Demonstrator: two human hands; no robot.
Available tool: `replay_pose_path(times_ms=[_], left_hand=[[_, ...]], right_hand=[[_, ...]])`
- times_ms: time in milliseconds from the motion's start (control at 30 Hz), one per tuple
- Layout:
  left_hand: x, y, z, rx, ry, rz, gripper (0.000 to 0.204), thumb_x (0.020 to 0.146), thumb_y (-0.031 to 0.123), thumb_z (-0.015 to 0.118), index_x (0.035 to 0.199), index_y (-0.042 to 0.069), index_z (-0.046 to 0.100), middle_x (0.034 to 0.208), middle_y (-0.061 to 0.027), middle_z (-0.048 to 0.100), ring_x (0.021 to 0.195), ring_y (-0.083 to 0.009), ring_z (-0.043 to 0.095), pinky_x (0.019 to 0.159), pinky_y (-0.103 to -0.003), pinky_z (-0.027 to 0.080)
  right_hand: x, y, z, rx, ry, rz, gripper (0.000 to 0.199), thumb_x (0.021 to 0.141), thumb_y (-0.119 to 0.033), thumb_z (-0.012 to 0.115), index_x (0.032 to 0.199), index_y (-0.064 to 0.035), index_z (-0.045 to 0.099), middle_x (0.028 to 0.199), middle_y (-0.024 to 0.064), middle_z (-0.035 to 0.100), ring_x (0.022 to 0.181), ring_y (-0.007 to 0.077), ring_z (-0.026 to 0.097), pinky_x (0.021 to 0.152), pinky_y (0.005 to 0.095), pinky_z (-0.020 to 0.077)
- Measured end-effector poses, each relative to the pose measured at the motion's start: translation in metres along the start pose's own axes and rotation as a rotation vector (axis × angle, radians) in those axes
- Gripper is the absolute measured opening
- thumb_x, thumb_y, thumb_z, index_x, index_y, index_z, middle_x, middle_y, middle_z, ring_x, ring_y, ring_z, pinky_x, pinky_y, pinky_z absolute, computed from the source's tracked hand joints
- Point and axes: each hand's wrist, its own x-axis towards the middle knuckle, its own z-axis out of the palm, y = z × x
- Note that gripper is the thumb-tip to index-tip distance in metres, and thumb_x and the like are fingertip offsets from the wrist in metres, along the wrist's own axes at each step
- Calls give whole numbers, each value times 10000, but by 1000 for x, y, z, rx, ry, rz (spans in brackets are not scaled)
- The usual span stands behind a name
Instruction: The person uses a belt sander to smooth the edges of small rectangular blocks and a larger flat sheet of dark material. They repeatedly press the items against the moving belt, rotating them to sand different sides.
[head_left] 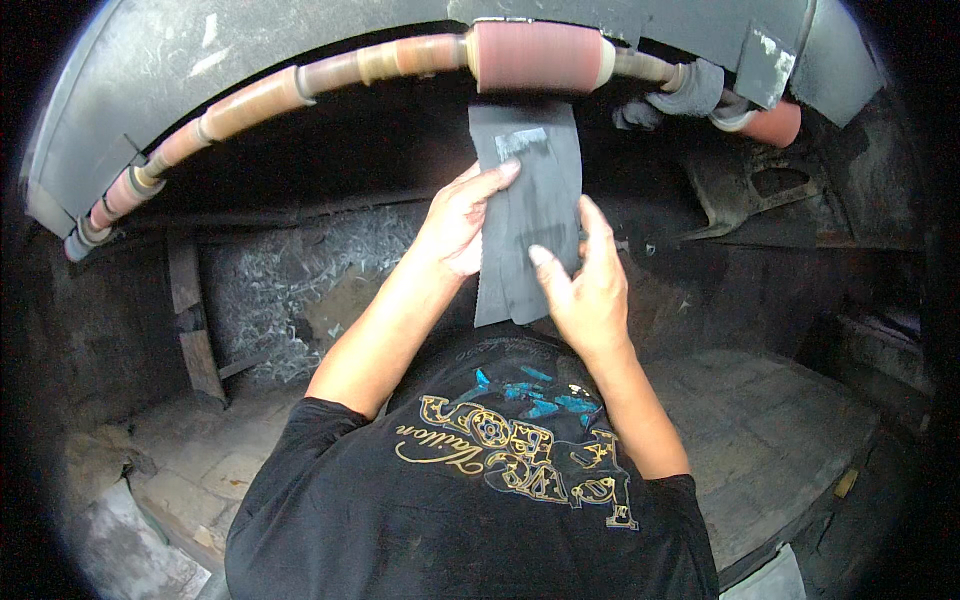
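Note:
A flat dark grey sheet (530,210) with a fine saw-toothed left edge is held upright in front of my chest. It seems to be layered, and a pale rubbed patch shows near its top; I cannot make out its material. My left hand (459,222) grips its left edge, thumb on the front face. Lower on the right side, my right hand (592,290) pinches it, thumb on the front and fingers at the edge and behind. The sheet's top end meets the underside of a motion-blurred pink sanding drum (540,56); whether they touch is unclear.
A long shaft (385,62) with several wrapped rollers runs left and right from the drum, under a grey metal hood (300,40). Grey cloth-like wrapping (695,88) and another pink roller (772,125) are at right. Pale shavings (290,280) cling to a dark surface behind my left arm.

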Motion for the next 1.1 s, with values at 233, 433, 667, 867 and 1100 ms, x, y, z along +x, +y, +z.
replay_pose_path(times_ms=[233, 433, 667, 867, 1100], left_hand=[[29, 29, -7, -348, -43, -35, 325, 961, 222, 540, 1225, 35, 573, 1131, -182, 665, 1000, -285, 674, 925, -439, 524], [89, 74, -29, 1104, 610, 592, 314, 928, 325, 532, 1097, 94, 662, 1066, -131, 687, 997, -252, 647, 880, -377, 491], [55, 61, -32, -353, -631, 50, 694, 993, 554, 352, 1313, -41, 512, 1255, -222, 600, 1168, -341, 571, 1005, -448, 437], [25, 49, -2, -513, -399, -54, 851, 971, 664, 329, 1428, -52, 396, 1410, -249, 495, 1278, -380, 494, 1109, -479, 352], [-3, 39, 26, -658, -332, -119, 883, 943, 696, 402, 1465, -15, 362, 1467, -232, 445, 1339, -379, 442, 1136, -502, 319]], right_hand=[[44, -2, -2, 1076, -350, 523, 355, 929, -217, 674, 1199, 8, 627, 1156, 86, 665, 1014, 163, 627, 916, 332, 502], [110, -31, 3, 1059, -218, 431, 274, 929, -168, 641, 1144, 2, 652, 1009, 59, 690, 864, 136, 638, 812, 303, 516], [72, -52, -2, 1030, -123, 431, 261, 932, -131, 612, 1139, 26, 642, 999, 74, 687, 826, 134, 638, 765, 297, 523], [48, -56, -7, 925, -137, 473, 269, 941, -131, 593, 1156, 27, 636, 1015, 76, 687, 870, 124, 630, 813, 300, 511], [13, -37, -12, 913, -227, 486, 309, 967, -145, 594, 1220, 31, 605, 1114, 74, 665, 995, 132, 613, 894, 312, 501]])
